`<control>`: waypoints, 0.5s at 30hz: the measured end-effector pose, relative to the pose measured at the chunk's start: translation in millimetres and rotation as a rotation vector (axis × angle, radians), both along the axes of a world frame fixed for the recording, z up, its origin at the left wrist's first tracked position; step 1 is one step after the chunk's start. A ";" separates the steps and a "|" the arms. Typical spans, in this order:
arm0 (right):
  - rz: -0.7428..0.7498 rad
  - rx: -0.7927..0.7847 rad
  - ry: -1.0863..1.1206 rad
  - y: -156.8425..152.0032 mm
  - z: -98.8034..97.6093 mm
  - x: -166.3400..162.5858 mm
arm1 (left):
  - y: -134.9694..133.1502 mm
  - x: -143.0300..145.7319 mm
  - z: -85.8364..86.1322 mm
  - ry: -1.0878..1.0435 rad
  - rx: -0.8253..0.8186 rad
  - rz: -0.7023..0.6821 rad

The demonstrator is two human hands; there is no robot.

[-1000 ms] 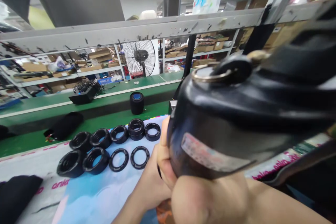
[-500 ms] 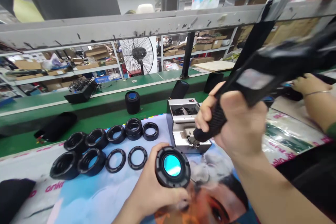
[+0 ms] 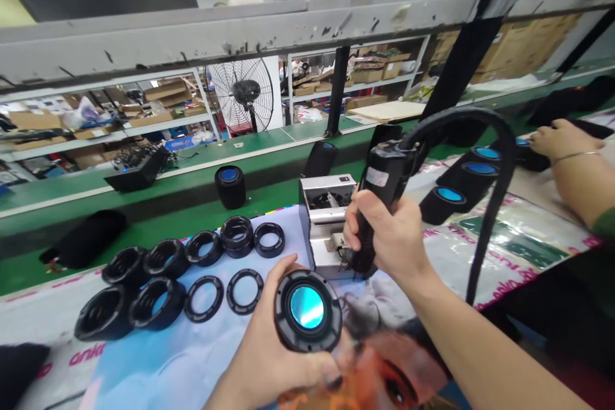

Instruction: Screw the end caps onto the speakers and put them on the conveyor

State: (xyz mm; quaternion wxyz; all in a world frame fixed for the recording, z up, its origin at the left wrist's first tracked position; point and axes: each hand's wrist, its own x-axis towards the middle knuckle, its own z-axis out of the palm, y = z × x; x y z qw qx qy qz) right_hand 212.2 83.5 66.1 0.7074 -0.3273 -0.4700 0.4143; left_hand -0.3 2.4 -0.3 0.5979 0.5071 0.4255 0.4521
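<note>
My left hand (image 3: pixel 273 349) grips a round black speaker part (image 3: pixel 307 311) with a shiny blue centre, face up, low in the middle. My right hand (image 3: pixel 391 237) is wrapped round a black electric screwdriver (image 3: pixel 377 195) held upright, its tip down at a small silver metal box (image 3: pixel 324 224). A thick black cable (image 3: pixel 494 173) loops from the tool's top over to the right. The tool stands just right of and behind the speaker part, apart from it.
Several black rings and collars (image 3: pixel 168 272) lie in two rows at the left on a printed poster sheet (image 3: pixel 158 359). A black cylinder speaker (image 3: pixel 229 186) stands on the green belt (image 3: pixel 72 205). Another person's hand (image 3: pixel 560 141) works at blue-topped speakers (image 3: pixel 451 195) on the right.
My right hand brought the screwdriver down from close to the camera to the silver box. The left hand with the speaker part came into view and stayed low in the middle.
</note>
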 end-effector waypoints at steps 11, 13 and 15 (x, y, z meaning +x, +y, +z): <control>0.316 0.058 0.175 -48.5 104.2 -61.2 | 4.7 4.9 3.1 -0.101 0.042 -0.134; 0.466 0.093 0.156 -52.1 105.3 -69.7 | 4.1 4.5 6.2 -0.066 0.040 -0.123; 0.593 0.130 0.144 -53.3 102.1 -73.3 | 3.4 3.8 8.5 -0.049 0.043 -0.106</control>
